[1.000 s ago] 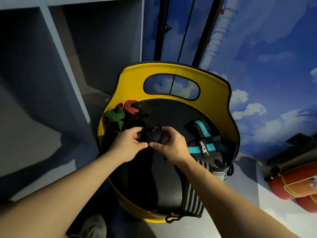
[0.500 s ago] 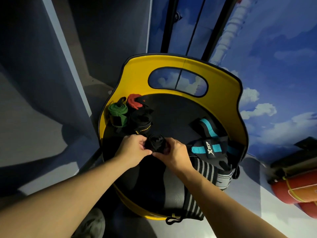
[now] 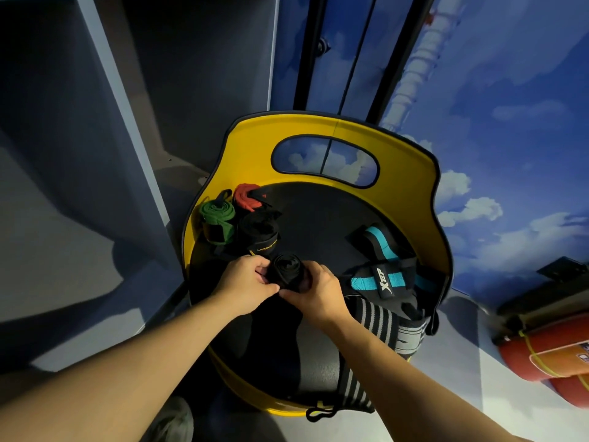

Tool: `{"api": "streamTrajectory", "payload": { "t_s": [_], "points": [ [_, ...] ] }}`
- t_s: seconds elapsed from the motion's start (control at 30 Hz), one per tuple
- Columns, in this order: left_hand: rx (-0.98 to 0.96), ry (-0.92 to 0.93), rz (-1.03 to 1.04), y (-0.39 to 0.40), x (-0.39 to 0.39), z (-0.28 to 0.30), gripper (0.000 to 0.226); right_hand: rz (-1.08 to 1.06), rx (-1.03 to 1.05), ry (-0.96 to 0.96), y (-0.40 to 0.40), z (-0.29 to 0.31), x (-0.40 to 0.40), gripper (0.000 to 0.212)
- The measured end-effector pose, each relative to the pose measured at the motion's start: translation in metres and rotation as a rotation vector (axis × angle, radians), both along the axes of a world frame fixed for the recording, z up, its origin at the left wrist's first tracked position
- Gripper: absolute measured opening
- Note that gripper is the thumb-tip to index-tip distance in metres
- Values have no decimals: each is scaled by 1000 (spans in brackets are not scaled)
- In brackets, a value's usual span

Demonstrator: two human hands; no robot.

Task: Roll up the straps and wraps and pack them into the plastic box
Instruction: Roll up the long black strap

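Note:
Both hands hold a rolled black wrap (image 3: 287, 269) over the yellow plastic box (image 3: 411, 193). My left hand (image 3: 245, 282) grips the roll's left side and my right hand (image 3: 315, 291) pinches its right side and lower edge. The wrap's loose black tail (image 3: 274, 339) hangs down toward me. A green roll (image 3: 218, 218), a red roll (image 3: 247, 197) and a black roll with yellow lettering (image 3: 258, 232) stand at the box's left. A black and teal strap (image 3: 379, 269) and a grey striped wrap (image 3: 376, 323) lie unrolled at the right.
A grey shelf unit (image 3: 105, 154) stands to the left of the box. Behind it is a wall painted with blue sky and clouds (image 3: 494, 122). An orange cylinder (image 3: 554, 355) lies on the floor at the right. A shoe (image 3: 172, 422) shows at the bottom.
The view has shifted, so the box sits lower and further right in frame. The hands keep the black roll between them, and the roll looks slightly thicker.

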State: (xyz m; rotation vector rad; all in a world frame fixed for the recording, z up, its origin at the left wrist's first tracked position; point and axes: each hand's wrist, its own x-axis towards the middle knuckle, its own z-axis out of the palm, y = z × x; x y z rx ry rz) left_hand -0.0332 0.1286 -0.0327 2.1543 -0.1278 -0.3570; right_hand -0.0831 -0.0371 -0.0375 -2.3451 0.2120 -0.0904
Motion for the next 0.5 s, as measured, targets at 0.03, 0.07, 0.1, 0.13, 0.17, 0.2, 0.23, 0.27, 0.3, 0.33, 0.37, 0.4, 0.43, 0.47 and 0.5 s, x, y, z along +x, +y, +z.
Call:
{"api": "streamTrajectory", "payload": {
  "t_s": [0.03, 0.07, 0.1, 0.13, 0.17, 0.2, 0.23, 0.27, 0.3, 0.33, 0.37, 0.4, 0.43, 0.47, 0.5],
  "points": [
    [-8, -1, 7, -2, 0, 3, 51, -9, 10, -8, -1, 2, 0, 64],
    [-16, -8, 19, -5, 0, 7, 53, -25, 17, -23, -2, 4, 0, 64],
    [-30, -16, 38, -9, 0, 12, 56, -43, 23, -41, -4, 6, 2, 64],
    [-54, -22, 59, -12, 2, 17, 57, -58, 25, -59, -7, 9, 5, 64],
    [-80, -23, 76, -17, 3, 22, 56, -66, 20, -75, -9, 13, 8, 63],
    [-98, -19, 87, -21, 5, 27, 53, -71, 11, -85, -12, 16, 13, 62],
    [-111, -15, 99, -26, 7, 32, 49, -74, 0, -88, -15, 19, 17, 62],
    [-123, -9, 122, -30, 8, 35, 46, -81, -11, -90, -18, 21, 22, 61],
    [-138, -1, 153, -35, 10, 36, 44, -90, -18, -91, -21, 22, 26, 61],
    [-153, 7, 185, -39, 12, 36, 44, -101, -19, -91, -23, 23, 31, 60],
    [-167, 19, 214, -43, 13, 35, 45, -112, -16, -89, -26, 23, 36, 59],
    [-184, 39, 236, -47, 15, 32, 46, -121, -14, -85, -28, 23, 40, 58],
    [-208, 67, 254, -51, 17, 29, 48, -127, -12, -81, -30, 22, 45, 57],
    [-238, 102, 270, -53, 19, 26, 51, -131, -7, -80, -31, 22, 50, 56],
    [-269, 136, 281, -56, 21, 23, 54, -132, 2, -83, -32, 21, 55, 56]
  ]
}}
